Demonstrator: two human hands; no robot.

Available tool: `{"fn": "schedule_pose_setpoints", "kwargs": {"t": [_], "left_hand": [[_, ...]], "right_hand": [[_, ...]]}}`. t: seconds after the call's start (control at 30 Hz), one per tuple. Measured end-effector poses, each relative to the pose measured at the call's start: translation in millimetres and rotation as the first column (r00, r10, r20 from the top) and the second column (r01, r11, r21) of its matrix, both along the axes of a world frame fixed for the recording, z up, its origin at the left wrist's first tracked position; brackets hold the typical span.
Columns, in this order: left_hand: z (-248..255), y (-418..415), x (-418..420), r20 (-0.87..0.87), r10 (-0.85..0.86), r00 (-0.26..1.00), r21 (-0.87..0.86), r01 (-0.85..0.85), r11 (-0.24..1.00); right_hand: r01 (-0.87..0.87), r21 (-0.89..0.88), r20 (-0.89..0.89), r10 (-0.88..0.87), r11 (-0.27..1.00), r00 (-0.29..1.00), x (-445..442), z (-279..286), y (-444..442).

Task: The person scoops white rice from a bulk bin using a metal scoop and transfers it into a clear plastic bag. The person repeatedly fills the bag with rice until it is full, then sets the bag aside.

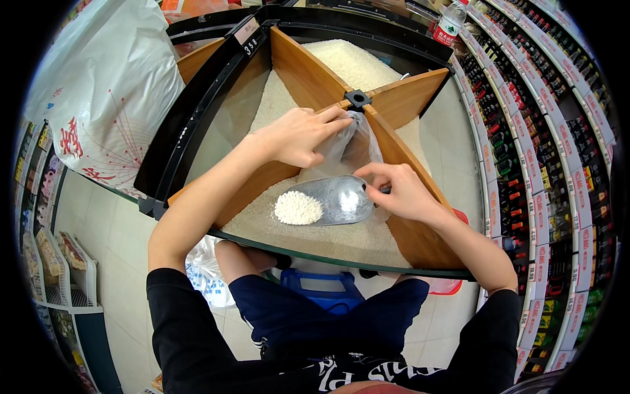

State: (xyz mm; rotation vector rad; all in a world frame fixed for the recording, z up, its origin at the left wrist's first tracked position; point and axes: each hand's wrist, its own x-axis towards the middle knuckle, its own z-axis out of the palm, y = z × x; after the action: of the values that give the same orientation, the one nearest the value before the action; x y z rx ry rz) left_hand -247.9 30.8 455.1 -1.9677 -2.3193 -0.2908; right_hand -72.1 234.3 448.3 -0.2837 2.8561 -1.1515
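A metal scoop (342, 202) lies level over the front rice compartment, with a heap of white rice (298, 208) at its left end. My right hand (401, 189) grips it at its right end, by the dark handle. My left hand (298, 135) is at the upper edge of a clear plastic bag (357, 140), its fingers closed on the film near the divider joint. The bag hangs against the wooden divider, partly behind the scoop and my right hand; its lower part is hidden. Loose rice (325, 246) covers the compartment floor below.
Wooden dividers (315, 69) split the bin, with more rice (349, 64) behind. A large white printed sack (108, 98) stands left of the black bin frame (197, 113). A plastic bottle (450, 22) is at the back right. Bottle shelves (536, 187) line the right; a blue stool (322, 290) is below.
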Motion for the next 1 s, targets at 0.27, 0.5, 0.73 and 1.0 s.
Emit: {"fn": "schedule_pose_setpoints", "kwargs": {"t": [0.27, 0.5, 0.73, 1.0], "left_hand": [[1, 1, 2, 0.024, 0.034, 0.999, -0.032, -0.033, 0.999], [-2, 2, 0, 0.036, 0.007, 0.999, -0.005, -0.007, 1.000], [3, 1, 3, 0.022, 0.043, 0.999, -0.049, -0.042, 0.998], [-1, 0, 0, 0.029, 0.014, 0.999, -0.001, -0.014, 1.000]], "right_hand": [[0.034, -0.104, -0.045, -0.039, 0.994, 0.998, 0, 11, 15], [0.169, 0.152, -0.546, -0.060, 0.974, 0.836, -1, 26, 32], [0.430, 0.391, -0.768, 0.030, 0.814, 0.640, -6, 34, 47], [0.432, 0.562, -0.670, 0.082, 0.706, 0.738, 1, 25, 28]]}}
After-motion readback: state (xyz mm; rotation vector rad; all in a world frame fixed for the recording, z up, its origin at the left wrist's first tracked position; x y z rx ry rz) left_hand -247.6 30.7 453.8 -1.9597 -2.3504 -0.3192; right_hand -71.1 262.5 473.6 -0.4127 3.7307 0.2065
